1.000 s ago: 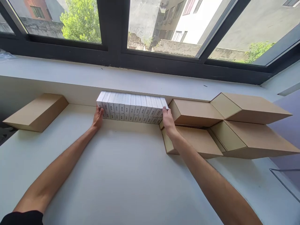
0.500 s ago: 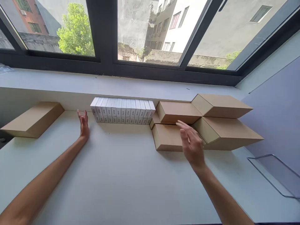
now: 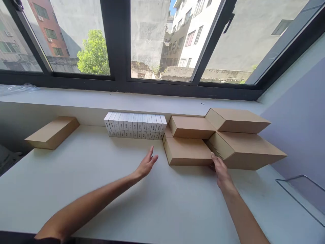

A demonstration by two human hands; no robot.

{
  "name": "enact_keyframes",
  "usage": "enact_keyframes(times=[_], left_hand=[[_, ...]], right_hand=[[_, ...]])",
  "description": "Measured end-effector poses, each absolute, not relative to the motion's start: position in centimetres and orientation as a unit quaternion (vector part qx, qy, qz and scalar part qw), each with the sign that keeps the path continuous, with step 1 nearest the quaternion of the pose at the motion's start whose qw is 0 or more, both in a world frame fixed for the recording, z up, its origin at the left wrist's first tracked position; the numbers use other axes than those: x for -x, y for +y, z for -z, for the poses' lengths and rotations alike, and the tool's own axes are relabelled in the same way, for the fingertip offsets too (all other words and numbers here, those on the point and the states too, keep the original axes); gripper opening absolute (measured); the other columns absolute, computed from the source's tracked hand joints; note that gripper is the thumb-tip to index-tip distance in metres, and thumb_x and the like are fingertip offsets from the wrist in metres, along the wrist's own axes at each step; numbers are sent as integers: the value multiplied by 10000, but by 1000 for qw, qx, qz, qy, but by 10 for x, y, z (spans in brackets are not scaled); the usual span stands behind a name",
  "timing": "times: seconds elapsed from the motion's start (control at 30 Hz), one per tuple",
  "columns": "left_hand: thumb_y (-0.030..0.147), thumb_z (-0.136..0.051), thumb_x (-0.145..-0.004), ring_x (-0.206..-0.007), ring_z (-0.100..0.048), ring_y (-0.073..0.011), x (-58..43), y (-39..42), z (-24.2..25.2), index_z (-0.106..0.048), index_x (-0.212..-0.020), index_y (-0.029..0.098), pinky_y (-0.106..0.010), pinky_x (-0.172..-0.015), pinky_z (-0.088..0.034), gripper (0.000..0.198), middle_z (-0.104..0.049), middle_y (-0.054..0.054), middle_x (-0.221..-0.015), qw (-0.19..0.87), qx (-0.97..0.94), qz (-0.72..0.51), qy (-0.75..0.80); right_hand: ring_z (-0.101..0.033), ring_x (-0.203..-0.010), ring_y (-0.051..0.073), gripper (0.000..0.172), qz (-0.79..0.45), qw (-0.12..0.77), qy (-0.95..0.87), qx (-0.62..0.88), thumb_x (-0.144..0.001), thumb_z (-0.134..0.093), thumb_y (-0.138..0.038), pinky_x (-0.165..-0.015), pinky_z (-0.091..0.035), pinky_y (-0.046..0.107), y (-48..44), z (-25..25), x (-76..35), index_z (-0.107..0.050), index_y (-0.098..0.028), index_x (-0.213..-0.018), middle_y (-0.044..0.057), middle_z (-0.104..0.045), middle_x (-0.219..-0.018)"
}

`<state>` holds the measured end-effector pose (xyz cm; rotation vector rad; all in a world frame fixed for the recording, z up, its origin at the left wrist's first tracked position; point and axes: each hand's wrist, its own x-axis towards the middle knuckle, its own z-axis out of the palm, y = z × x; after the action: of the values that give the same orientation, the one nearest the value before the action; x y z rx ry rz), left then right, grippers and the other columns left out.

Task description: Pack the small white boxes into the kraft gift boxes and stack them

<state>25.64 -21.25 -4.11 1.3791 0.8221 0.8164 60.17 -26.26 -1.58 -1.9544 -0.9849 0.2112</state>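
Note:
A row of several small white boxes [image 3: 135,125] stands against the wall under the window sill. To its right lie flat brown cardboard boxes: a near one [image 3: 186,151], one stacked behind it [image 3: 191,126], and two larger ones [image 3: 243,145] further right. My left hand [image 3: 146,164] hovers open over the white table [image 3: 114,189], fingers stretched toward the near brown box's left end. My right hand [image 3: 220,170] rests at the near brown box's right front corner, fingers touching its edge; whether it grips is hidden.
Another flat brown box [image 3: 52,133] lies at the table's far left. A clear plastic tray [image 3: 302,195] sits at the right edge beside a lilac wall. The window sill [image 3: 127,100] runs above the boxes, with crumpled plastic [image 3: 15,88] at its left end.
Both hands let go of the row of white boxes. My left hand swung right toward the near brown box, and my right hand dropped to that box's right front corner.

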Motion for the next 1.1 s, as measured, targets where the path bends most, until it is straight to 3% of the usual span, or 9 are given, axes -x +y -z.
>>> enact_keyframes(times=[0.1, 0.2, 0.3, 0.43, 0.57, 0.77, 0.93, 1.03, 1.1], left_hand=[[597, -526, -907, -1448, -400, -288, -308, -188, 28, -351, -1494, 168, -411, -1189, -295, 748, -405, -213, -1553, 657, -540, -356, 387], [558, -489, -925, -1221, -552, -275, -312, -192, 32, -551, -1174, 160, -408, -1079, -389, 473, -596, -201, -1283, 576, -564, -425, 412], [536, -445, -932, -1077, -562, -244, -261, -221, 40, -529, -904, 204, -375, -974, -442, 343, -596, -140, -1127, 512, -621, -420, 420], [605, -562, -855, -1077, -558, -246, -160, -254, 34, -460, -782, 221, -344, -923, -447, 404, -579, -91, -1095, 509, -647, -338, 456], [621, -735, -713, -1116, -567, -284, -95, -269, 10, -481, -829, 213, -364, -921, -442, 494, -617, -93, -1103, 520, -602, -290, 532], [474, -801, -729, -1132, -629, -258, -59, -285, -24, -564, -982, 222, -332, -900, -478, 428, -680, -75, -1193, 652, -530, -327, 432], [646, -521, -904, -1197, -626, -279, -50, -295, -22, -614, -1277, 291, -394, -918, -531, 523, -668, -82, -1307, 686, -491, -310, 439], [669, -323, -963, -1280, -589, -309, -44, -291, -4, -646, -1280, 251, -488, -1036, -488, 616, -656, -110, -1345, 624, -522, -349, 465], [601, -449, -953, -1403, -477, -303, -38, -280, 7, -606, -1334, 255, -499, -1150, -392, 538, -560, -108, -1468, 509, -591, -417, 468]], right_hand=[[-662, -931, 319, 568, -110, 451, -385, 798, -658, -521, -742, -769, -529, 415, -257, 7, -599, -562, -224, -887, 124, -707, -910], [-667, -822, 303, 553, -146, 437, -403, 791, -595, -610, -712, -698, -526, 402, -273, 0, -581, -562, -228, -857, 94, -700, -838], [-672, -754, 270, 499, -203, 397, -444, 777, -626, -674, -669, -667, -526, 374, -308, -5, -542, -587, -248, -879, 66, -715, -844], [-665, -797, 249, 445, -305, 335, -523, 721, -714, -676, -651, -671, -525, 352, -337, -7, -469, -538, -258, -870, 63, -710, -910], [-649, -770, 208, 461, -405, 339, -542, 653, -709, -707, -631, -629, -520, 306, -326, -9, -414, -477, -239, -785, 36, -672, -826], [-509, -428, 117, 490, -592, 329, -435, 593, -679, -733, -630, -333, -409, 230, -313, -23, -385, -467, -221, -723, -57, -500, -547], [-443, -357, 95, 353, -630, 331, -400, 578, -779, -643, -539, -271, -324, 200, -320, -46, -382, -481, -226, -788, -79, -432, -529], [-453, -368, 113, 315, -670, 347, -363, 547, -838, -574, -537, -281, -343, 212, -320, -57, -385, -526, -228, -870, -60, -477, -536], [-494, -404, 133, 319, -693, 373, -339, 515, -855, -564, -547, -312, -401, 235, -320, -64, -389, -557, -233, -914, -44, -524, -558]])
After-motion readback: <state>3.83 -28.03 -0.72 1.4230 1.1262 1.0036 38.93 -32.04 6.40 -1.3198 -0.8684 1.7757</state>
